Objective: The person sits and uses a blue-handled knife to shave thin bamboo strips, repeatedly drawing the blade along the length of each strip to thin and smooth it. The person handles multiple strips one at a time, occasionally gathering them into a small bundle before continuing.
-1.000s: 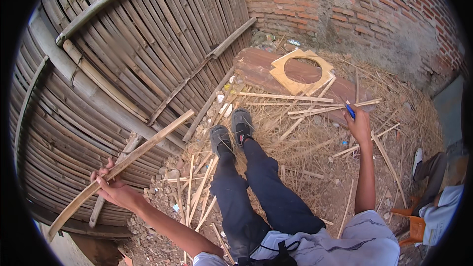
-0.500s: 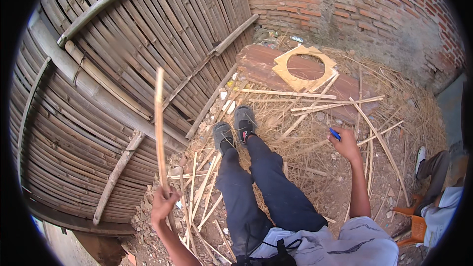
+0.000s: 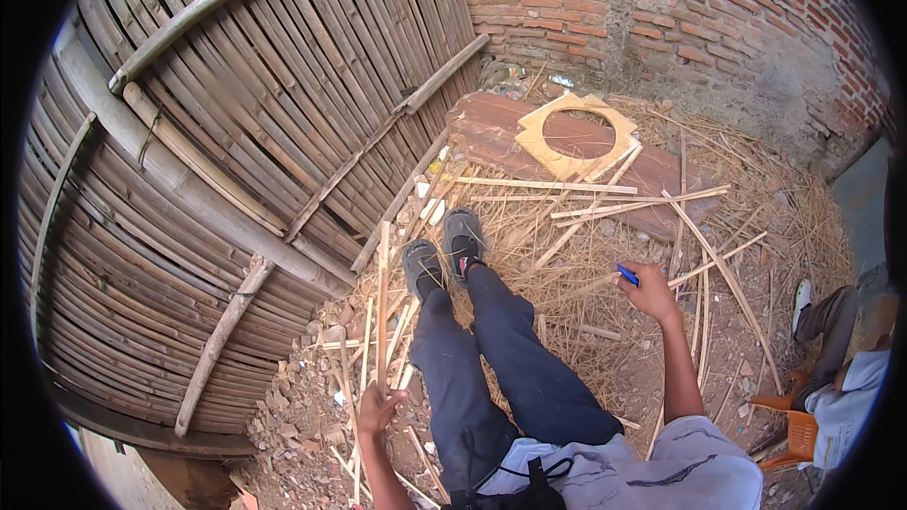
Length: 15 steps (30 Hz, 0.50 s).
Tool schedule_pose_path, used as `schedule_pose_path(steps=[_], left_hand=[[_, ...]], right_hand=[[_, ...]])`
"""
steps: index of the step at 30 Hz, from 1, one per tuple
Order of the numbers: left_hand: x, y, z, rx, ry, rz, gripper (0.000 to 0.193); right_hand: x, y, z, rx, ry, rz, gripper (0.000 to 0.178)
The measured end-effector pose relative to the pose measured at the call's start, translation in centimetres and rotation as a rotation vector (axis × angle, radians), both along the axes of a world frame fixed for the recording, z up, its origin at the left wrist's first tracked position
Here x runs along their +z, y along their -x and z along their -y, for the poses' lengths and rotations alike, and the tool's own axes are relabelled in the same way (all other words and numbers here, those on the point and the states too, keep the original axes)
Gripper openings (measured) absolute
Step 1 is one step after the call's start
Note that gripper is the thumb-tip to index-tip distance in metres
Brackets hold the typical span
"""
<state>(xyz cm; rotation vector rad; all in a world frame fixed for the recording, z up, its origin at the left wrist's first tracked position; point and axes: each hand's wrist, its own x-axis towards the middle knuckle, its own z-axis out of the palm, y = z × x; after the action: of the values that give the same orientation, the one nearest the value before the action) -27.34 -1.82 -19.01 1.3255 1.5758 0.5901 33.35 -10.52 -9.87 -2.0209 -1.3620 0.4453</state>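
Note:
Low beside my left leg, my left hand (image 3: pixel 380 408) grips the lower end of a pale split bamboo strip (image 3: pixel 383 297). The strip points away from me, over a loose pile of similar strips (image 3: pixel 367 349). To the right of my legs, my right hand (image 3: pixel 650 293) is closed round a small blue object (image 3: pixel 627 274). Only a short part of it shows past the fingers, so I cannot tell its kind. Straw and shavings (image 3: pixel 576 307) cover the ground under that hand.
A yellowish board with a round hole (image 3: pixel 529 137) lies on a brown plank (image 3: pixel 491 123) ahead. Several strips (image 3: pixel 548 186) cross before it. A bamboo wall (image 3: pixel 198 161) rises on the left, a brick wall (image 3: pixel 539 5) behind. Someone sits on an orange chair (image 3: pixel 803 430) at right.
My left hand has moved right and toward me, bringing the bamboo strip from beside the wall down over the pile. My right hand has shifted slightly left and nearer, still with the blue object.

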Motion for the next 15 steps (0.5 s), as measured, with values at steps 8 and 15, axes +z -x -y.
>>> schedule_pose_path(steps=[8, 15], left_hand=[[7.7, 5.0, -0.2, 0.292, -0.517, -0.472, 0.031], [15.7, 3.8, 4.1, 0.34, -0.679, -0.398, 0.018]], right_hand=[[0.8, 0.6, 0.2, -0.03, 0.054, 0.002, 0.034], [0.6, 1.0, 0.2, -0.036, 0.043, -0.01, 0.029]])
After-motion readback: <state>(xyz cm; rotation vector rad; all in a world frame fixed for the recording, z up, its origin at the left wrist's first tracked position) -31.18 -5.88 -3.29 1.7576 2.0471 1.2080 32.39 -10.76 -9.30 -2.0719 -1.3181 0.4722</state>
